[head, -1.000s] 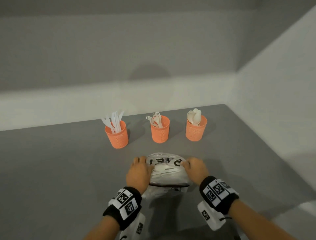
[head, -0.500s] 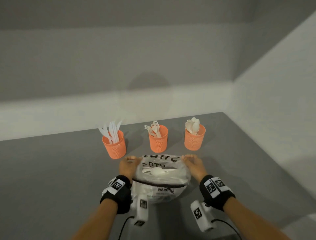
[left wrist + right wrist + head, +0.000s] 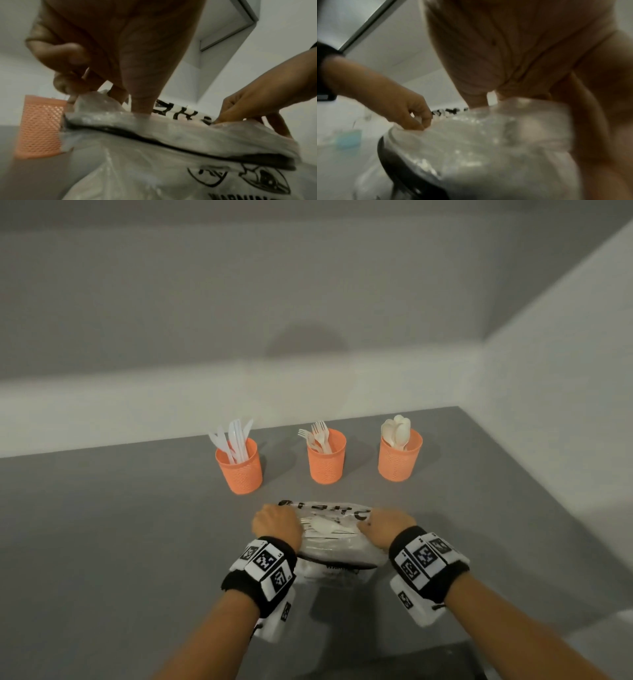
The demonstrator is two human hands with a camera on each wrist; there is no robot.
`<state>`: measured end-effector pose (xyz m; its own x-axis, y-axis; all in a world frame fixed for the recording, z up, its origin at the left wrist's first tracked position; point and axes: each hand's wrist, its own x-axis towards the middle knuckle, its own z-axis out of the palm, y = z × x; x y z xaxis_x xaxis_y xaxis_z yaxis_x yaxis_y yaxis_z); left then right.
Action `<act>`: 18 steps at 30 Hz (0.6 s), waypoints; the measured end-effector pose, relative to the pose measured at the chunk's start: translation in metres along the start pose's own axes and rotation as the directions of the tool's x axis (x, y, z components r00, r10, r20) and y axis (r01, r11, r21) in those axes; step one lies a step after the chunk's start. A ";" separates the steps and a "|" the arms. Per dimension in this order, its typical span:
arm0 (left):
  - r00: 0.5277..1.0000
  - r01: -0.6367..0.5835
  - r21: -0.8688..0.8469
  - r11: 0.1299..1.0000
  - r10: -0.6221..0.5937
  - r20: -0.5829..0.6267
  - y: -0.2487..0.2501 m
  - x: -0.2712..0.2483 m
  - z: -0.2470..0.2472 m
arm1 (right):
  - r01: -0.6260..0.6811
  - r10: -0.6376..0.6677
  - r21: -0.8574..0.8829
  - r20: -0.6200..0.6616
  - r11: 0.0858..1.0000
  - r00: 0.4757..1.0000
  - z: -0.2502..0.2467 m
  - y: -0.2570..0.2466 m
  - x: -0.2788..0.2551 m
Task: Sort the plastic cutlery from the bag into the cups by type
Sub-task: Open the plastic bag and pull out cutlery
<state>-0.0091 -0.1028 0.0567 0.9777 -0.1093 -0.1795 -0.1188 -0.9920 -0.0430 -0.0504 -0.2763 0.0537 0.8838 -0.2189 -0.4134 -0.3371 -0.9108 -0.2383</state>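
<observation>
A clear plastic bag (image 3: 337, 549) with black print lies on the grey table (image 3: 120, 525) in front of me. White cutlery, a spoon (image 3: 325, 526) among it, shows through its open mouth. My left hand (image 3: 276, 525) pinches the left side of the bag's rim (image 3: 96, 105). My right hand (image 3: 387, 525) pinches the right side (image 3: 508, 106). Behind the bag stand three orange cups: one with knives (image 3: 239, 465), one with forks (image 3: 326, 460), one with spoons (image 3: 399, 455).
The table ends at a white wall behind the cups and another wall on the right (image 3: 548, 422). Bare grey tabletop spreads to the left of the bag and cups. Tagged black-and-white bands sit on both wrists.
Both hands keep hold of the bag's rim. The mouth, pulled wide half a second ago, now looks flatter and lower, and the hands sit a little closer to me.
</observation>
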 end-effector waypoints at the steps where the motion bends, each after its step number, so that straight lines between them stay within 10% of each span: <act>1: 0.999 0.004 -0.018 1.000 -0.003 0.033 -0.002 0.000 0.001 | -0.008 0.008 0.006 0.004 1.000 1.000 0.000 0.003 0.000; 5: 0.987 0.030 -0.288 0.957 0.017 0.160 -0.013 -0.003 0.004 | -0.028 0.005 0.243 0.094 0.970 0.996 0.001 0.009 -0.003; 8: 0.987 0.043 -0.577 0.815 0.054 0.149 -0.027 -0.007 0.009 | -0.054 -0.011 0.718 0.085 0.694 0.996 0.005 0.013 -0.006; 14: 0.997 -0.070 -0.928 0.365 -0.008 -0.078 -0.041 -0.001 0.027 | -0.111 0.069 0.987 0.104 0.116 0.992 0.014 0.018 -0.012; 18: 0.953 0.184 -0.973 -0.138 -0.216 0.211 -0.036 0.003 0.037 | -0.169 0.014 0.975 0.173 -0.142 0.985 0.020 0.018 -0.014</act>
<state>-0.0080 -0.0653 0.0214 0.9213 0.1232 -0.3689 0.3648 0.0551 0.9295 -0.0751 -0.2827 0.0375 0.8098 -0.1679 -0.5622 -0.4180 0.5073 -0.7536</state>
